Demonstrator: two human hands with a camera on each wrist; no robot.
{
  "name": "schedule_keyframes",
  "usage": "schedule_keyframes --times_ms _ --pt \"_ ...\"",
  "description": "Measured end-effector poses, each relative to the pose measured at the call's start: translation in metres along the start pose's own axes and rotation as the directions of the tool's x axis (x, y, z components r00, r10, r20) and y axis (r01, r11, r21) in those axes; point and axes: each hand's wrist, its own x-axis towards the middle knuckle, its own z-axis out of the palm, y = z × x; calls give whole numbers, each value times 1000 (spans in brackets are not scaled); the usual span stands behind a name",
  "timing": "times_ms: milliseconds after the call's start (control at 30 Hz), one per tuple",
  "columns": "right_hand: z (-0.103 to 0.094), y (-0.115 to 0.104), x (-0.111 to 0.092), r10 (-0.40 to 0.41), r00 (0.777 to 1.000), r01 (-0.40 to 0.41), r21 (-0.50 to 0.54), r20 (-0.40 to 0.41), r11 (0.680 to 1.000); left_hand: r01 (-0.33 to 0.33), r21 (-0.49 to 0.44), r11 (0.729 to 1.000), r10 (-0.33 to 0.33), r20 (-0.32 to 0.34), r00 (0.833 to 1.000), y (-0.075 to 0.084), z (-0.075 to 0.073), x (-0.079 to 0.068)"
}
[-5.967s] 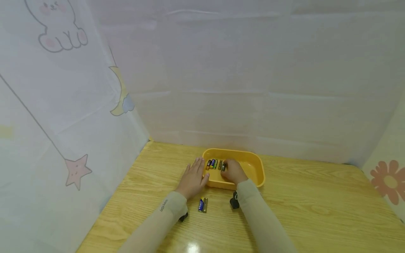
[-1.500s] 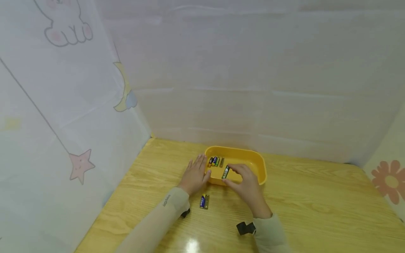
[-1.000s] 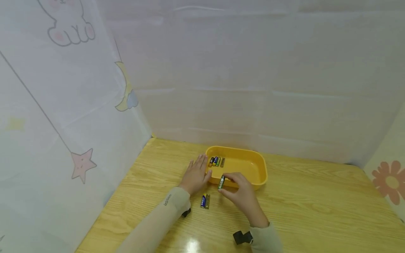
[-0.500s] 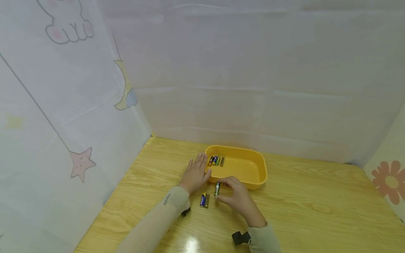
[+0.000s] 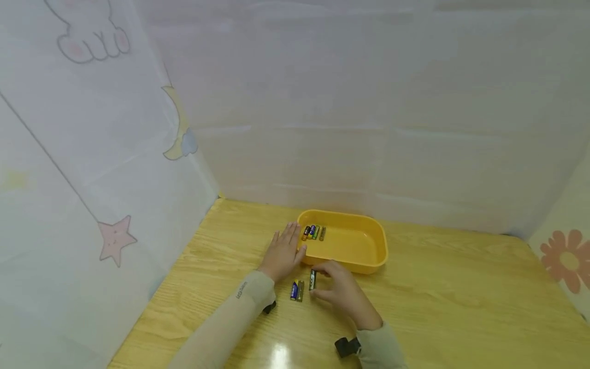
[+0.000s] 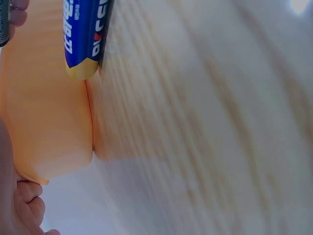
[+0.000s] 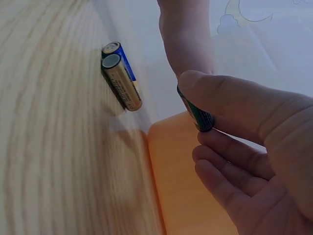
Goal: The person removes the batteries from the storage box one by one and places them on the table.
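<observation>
My right hand [image 5: 343, 292] pinches a dark green AA battery [image 5: 313, 280] between thumb and fingertips, near the tray's front wall. The right wrist view shows that green battery [image 7: 198, 115] under the thumb. Just left of it on the table, a blue-and-yellow battery [image 5: 294, 290] and a gold battery [image 5: 300, 291] lie side by side. My left hand [image 5: 281, 256] rests against the left end of the yellow tray [image 5: 355, 266], fingers extended along it and thumb at its front corner. Inside the tray's left part several batteries [image 5: 313, 232] lie in a row.
The wooden table [image 5: 451, 292] stretches right and forward of the tray. A white cloth wall [image 5: 369, 102] stands behind it, with a printed cloth [image 5: 152, 205] on the left. A black wrist camera [image 5: 346, 347] sits at the right sleeve.
My right hand has lifted the green battery from the tray's row, carried it over the front rim and lowered it beside the two batteries outside. The left hand has stayed at the tray.
</observation>
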Motion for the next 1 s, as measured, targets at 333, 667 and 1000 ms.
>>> schedule_keyframes --times_ms 333,667,1000 --pt "5 1 -1 40 998 -39 -22 50 999 3 -3 1000 -3 12 1000 3 -5 0" --pt "12 -3 -1 83 990 -78 -48 113 996 4 -9 1000 -4 10 1000 1 -3 -2" --pt "18 1 0 42 991 -37 -50 123 998 -6 -32 999 6 -14 1000 0 -1 -2"
